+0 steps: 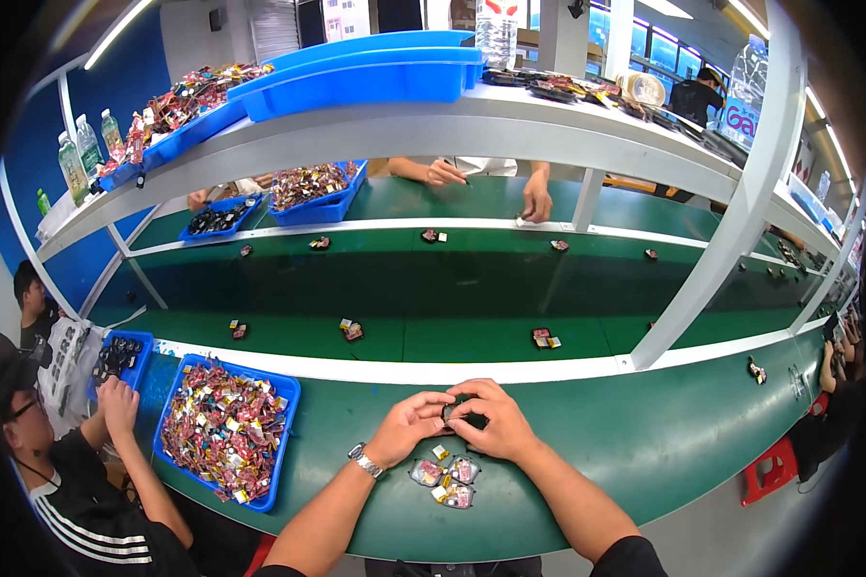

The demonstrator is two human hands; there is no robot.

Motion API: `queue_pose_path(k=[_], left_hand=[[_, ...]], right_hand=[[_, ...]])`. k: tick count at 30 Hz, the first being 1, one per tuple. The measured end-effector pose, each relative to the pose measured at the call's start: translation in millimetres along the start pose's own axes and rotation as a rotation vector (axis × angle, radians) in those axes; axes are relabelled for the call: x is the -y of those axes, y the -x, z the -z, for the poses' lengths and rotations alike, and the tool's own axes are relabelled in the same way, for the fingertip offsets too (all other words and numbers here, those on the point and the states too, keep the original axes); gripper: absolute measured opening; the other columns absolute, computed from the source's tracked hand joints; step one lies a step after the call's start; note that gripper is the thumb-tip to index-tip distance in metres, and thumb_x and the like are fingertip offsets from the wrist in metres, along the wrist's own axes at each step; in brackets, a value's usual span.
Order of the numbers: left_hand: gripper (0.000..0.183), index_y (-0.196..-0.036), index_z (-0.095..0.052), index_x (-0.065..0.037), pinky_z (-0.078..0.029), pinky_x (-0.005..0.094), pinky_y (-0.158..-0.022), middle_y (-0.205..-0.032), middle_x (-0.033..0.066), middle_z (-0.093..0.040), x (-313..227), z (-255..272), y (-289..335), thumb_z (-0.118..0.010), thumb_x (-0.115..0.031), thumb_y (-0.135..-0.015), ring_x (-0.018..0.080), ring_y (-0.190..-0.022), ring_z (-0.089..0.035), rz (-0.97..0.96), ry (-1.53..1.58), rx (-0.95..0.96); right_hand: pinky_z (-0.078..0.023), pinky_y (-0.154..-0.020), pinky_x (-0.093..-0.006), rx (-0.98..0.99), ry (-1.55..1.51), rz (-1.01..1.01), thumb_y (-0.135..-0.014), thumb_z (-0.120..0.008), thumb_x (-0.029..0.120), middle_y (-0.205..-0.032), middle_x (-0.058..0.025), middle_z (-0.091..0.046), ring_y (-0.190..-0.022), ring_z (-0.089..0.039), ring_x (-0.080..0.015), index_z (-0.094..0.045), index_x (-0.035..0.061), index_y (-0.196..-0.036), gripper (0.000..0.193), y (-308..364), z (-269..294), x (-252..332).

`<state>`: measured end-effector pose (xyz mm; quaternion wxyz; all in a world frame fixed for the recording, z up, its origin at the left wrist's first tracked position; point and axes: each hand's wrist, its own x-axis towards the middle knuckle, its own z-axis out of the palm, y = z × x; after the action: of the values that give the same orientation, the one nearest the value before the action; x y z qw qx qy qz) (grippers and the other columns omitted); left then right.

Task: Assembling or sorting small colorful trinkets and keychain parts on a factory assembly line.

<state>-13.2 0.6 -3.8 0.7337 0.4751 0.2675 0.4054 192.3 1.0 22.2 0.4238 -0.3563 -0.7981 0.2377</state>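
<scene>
My left hand (406, 429) and my right hand (496, 425) meet above the green table, fingertips pinched together. Between them is a small black part (447, 412), mostly covered by my fingers, so its exact kind cannot be made out. Just below my hands lie several small electronic assemblies (461, 496), with red boards, silver-white and yellow pieces and dark rims. To the left of my left forearm stands a blue tray (292, 399) heaped with small red, white and yellow circuit pieces (226, 433).
A white rail (404, 371) separates my table from a green conveyor (433, 332) carrying spaced assemblies. Overhead, a shelf (385, 130) holds blue trays and bottles. At left, a co-worker (87, 481) sits by a tray of black parts (117, 356). Another person's hands (537, 200) work opposite.
</scene>
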Motion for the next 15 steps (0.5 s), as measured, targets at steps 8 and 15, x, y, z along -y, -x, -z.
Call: queue_pose_path(k=[8,15], left_hand=[[0.027,-0.123,-0.051,-0.002,-0.053,0.0305,-0.09,-0.114,0.0096,-0.063,1.3,-3.2,-0.6,-0.051,-0.001,-0.096,0.0153,-0.102,-0.063,0.016,-0.053,-0.047],[0.026,-0.122,-0.051,0.0,-0.052,0.0287,-0.09,-0.116,0.0096,-0.062,2.4,-5.3,-2.3,-0.048,0.0,-0.097,0.0146,-0.104,-0.061,-0.011,-0.05,-0.08]], right_hand=[[-0.048,-0.094,-0.0368,0.069,-0.07,-0.007,-0.077,-0.073,0.01,-0.118,-0.0079,-0.061,-0.115,-0.054,-0.0264,-0.07,0.0066,-0.086,0.01,2.9,4.5,0.6],[-0.048,-0.094,-0.0372,0.042,0.044,0.031,-0.077,-0.074,0.011,-0.118,-0.0078,-0.06,-0.115,-0.054,-0.0273,-0.071,0.0081,-0.088,0.012,5.4,1.6,1.2]])
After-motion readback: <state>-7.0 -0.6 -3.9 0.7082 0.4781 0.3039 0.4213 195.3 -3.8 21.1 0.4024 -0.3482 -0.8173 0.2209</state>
